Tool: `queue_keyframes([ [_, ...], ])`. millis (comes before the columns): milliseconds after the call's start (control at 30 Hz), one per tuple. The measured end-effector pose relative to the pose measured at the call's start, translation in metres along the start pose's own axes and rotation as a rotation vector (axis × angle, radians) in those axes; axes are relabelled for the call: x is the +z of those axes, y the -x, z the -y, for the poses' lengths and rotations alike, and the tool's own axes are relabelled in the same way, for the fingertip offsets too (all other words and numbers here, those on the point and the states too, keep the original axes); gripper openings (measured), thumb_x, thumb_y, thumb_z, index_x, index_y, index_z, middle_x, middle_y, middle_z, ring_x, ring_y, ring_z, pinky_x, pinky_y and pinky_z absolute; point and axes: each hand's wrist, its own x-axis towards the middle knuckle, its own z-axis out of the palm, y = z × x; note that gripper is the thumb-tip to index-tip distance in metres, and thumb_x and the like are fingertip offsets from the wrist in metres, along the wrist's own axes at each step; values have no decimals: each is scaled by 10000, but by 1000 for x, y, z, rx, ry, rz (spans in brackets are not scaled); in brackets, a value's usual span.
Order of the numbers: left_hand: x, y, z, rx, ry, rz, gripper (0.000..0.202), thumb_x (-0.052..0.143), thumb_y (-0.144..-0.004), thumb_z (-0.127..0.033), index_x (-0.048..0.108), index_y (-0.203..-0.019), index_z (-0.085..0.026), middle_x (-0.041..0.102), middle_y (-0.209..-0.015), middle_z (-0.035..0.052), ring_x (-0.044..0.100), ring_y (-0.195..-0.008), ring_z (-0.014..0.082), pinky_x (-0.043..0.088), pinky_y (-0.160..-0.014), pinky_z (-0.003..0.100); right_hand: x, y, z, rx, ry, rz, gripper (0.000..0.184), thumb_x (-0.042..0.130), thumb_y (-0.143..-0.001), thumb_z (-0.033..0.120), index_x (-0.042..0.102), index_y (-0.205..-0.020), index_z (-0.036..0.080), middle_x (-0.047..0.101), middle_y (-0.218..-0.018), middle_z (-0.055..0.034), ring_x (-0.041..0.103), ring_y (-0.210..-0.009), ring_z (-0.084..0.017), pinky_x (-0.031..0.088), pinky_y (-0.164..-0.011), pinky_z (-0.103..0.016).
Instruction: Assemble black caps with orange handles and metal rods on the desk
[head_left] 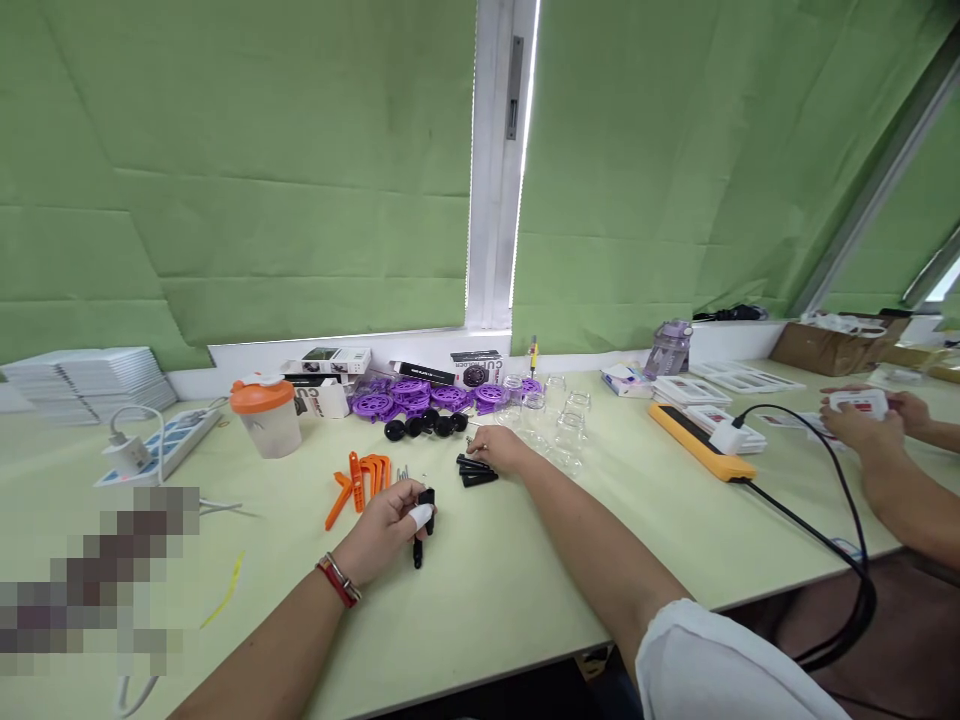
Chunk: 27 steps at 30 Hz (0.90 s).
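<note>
My left hand (379,535), with white wrapping on the thumb, grips a black plastic piece (427,508) upright between thumb and fingers. A short black rod (418,554) shows just below that hand; whether it touches the fingers is unclear. My right hand (501,448) reaches over several black strips (478,478) lying side by side. Its fingertips are pinched together, and what they hold is too small to make out. Left of my left hand lie several orange plastic brackets (358,482). A few thin metal pins (403,474) rest just behind it.
Behind my hands are black round caps (428,422), purple lattice discs (409,394) and clear cups (570,428). An orange-lidded cup (266,415) and a white power strip (176,448) stand left. An orange power strip (701,442) lies right, near another person's hands (874,425).
</note>
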Motion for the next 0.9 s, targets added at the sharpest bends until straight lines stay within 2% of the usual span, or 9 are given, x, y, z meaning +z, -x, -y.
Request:
queue_keyframes([
  [233, 2, -1, 2, 15, 36, 30, 137, 542, -822, -299, 496, -880, -183, 516, -695, -31, 551, -618, 113, 439, -605, 252, 3, -3, 0, -63, 32, 14, 170, 617, -764, 207, 749, -853, 266, 682, -891, -8, 596, -862, -157, 410, -762, -243],
  [333, 4, -1, 1, 31, 89, 37, 225, 556, -804, -275, 482, -1003, -201, 511, -768, -29, 550, -632, 106, 447, -613, 256, 3, -2, 0, -71, 37, 15, 180, 600, -770, 200, 747, -858, 256, 683, -902, -13, 594, -876, -159, 403, -776, -244],
  [433, 4, -1, 0, 35, 39, 29, 335, 557, -799, -276, 482, -1115, -198, 522, -789, -16, 548, -652, 114, 443, -634, 266, 1, 0, 1, -67, 37, 16, 182, 584, -777, 192, 743, -849, 245, 685, -921, -16, 595, -873, -158, 401, -780, -244],
  [533, 3, -1, 4, 55, -38, 22, 307, 550, -804, -293, 539, -1087, -174, 527, -734, -8, 531, -667, 126, 434, -647, 272, -1, 4, 3, -61, 31, 11, 183, 567, -785, 179, 736, -827, 235, 685, -925, -16, 596, -875, -157, 400, -789, -243],
  [767, 2, -3, 14, 108, -87, 32, 272, 527, -821, -320, 588, -1045, -178, 607, -797, 33, 543, -721, 144, 439, -670, 275, -2, 10, 7, -22, 2, -33, 170, 554, -785, 139, 711, -799, 203, 676, -905, -33, 599, -858, -165, 410, -788, -257],
  [900, 3, -1, 10, 104, -88, 36, 272, 531, -816, -328, 596, -1033, -177, 613, -824, 39, 541, -737, 145, 436, -676, 269, -13, 15, 24, 23, -91, -122, 179, 509, -816, 122, 677, -838, 181, 657, -927, -48, 587, -854, -158, 421, -784, -269],
])
